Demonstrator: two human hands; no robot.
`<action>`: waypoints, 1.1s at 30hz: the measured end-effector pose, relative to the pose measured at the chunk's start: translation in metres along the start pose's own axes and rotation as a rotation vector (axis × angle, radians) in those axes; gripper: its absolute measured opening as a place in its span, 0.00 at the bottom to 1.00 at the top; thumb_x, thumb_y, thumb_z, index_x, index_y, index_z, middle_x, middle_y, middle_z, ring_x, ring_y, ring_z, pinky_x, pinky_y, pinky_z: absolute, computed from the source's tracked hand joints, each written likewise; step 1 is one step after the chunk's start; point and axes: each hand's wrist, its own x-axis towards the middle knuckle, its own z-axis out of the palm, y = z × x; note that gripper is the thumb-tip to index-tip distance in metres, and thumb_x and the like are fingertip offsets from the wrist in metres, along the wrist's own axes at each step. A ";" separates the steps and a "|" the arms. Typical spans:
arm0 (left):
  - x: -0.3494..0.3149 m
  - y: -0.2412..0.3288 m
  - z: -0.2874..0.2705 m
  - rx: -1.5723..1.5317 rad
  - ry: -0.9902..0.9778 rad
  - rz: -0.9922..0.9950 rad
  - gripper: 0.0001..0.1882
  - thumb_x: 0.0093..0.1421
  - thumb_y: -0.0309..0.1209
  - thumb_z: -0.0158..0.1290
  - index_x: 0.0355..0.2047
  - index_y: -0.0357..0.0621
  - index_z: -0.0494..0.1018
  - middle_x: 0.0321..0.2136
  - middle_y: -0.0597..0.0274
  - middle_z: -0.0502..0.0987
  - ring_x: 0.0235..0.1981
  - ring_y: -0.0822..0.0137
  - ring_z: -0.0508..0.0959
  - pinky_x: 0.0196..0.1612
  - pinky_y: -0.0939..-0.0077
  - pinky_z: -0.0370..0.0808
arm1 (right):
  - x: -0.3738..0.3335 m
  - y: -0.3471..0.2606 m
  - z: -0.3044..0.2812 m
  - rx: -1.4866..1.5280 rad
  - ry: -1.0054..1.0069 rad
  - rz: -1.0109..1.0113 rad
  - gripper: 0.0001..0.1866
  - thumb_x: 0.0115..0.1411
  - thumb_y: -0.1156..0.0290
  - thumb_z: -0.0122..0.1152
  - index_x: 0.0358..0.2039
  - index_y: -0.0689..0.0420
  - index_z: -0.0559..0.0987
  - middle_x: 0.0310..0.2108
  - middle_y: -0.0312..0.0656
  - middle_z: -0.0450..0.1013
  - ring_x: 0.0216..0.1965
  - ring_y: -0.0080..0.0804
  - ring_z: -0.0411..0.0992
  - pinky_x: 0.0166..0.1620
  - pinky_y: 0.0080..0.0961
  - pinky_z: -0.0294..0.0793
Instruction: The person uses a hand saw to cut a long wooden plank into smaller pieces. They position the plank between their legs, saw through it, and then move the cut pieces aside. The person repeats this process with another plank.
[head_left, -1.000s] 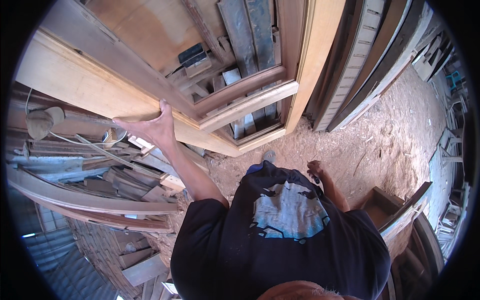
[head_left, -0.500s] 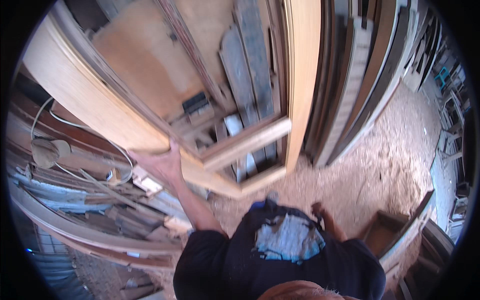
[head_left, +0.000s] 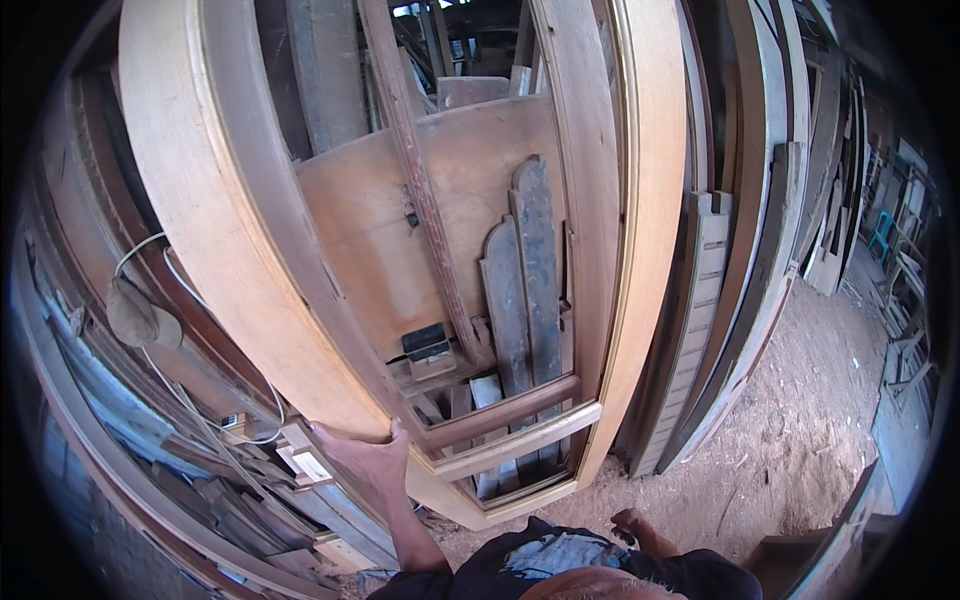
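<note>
A tall pale wooden door frame stands upright before me, its panel openings unfilled, with two short crosspieces near its foot. My left hand grips the left upright low down, just beside the lower crosspiece; the thumb lies at its inner edge and the fingers reach round the outer edge. Away from the frame, near my body, is my right hand. Its fingers look curled, and whatever is in them is too dark and small to name.
Through the frame show a plywood sheet, grey boards and a small dark box. Long planks lean at the right. A cap and a looped pale cord hang at the left above stacked offcuts. Wood shavings cover the floor.
My view has tilted up, so the frame and both hands sit lower in the picture and more of the frame's upper part shows. My left hand keeps its hold at the same spot.
</note>
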 end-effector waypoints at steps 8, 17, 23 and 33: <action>0.008 0.013 -0.008 -0.031 0.026 -0.002 0.66 0.37 0.33 0.72 0.70 0.31 0.40 0.59 0.32 0.60 0.59 0.36 0.62 0.64 0.45 0.60 | -0.015 -0.041 -0.007 0.092 0.012 0.022 0.20 0.69 0.61 0.48 0.23 0.56 0.79 0.19 0.40 0.75 0.15 0.28 0.71 0.19 0.33 0.68; 0.023 0.017 0.019 -0.047 0.019 -0.032 0.66 0.37 0.33 0.71 0.71 0.36 0.40 0.56 0.34 0.62 0.57 0.39 0.64 0.62 0.47 0.61 | 0.011 0.020 -0.013 -0.464 0.090 -0.738 0.13 0.53 0.63 0.67 0.24 0.60 0.75 0.19 0.50 0.69 0.27 0.52 0.75 0.30 0.46 0.74; 0.024 0.013 0.018 -0.041 0.018 -0.028 0.66 0.38 0.33 0.71 0.71 0.35 0.40 0.54 0.35 0.63 0.56 0.38 0.64 0.62 0.47 0.62 | 0.013 0.057 -0.009 -0.649 0.074 -0.921 0.11 0.56 0.61 0.61 0.26 0.55 0.73 0.24 0.46 0.68 0.30 0.49 0.72 0.33 0.46 0.69; 0.008 0.007 0.011 -0.119 -0.024 -0.096 0.67 0.36 0.33 0.72 0.70 0.31 0.41 0.66 0.32 0.53 0.66 0.37 0.56 0.69 0.48 0.55 | 0.018 0.058 -0.013 -0.961 -0.005 -0.628 0.21 0.62 0.46 0.58 0.42 0.49 0.81 0.41 0.42 0.81 0.44 0.43 0.80 0.44 0.41 0.79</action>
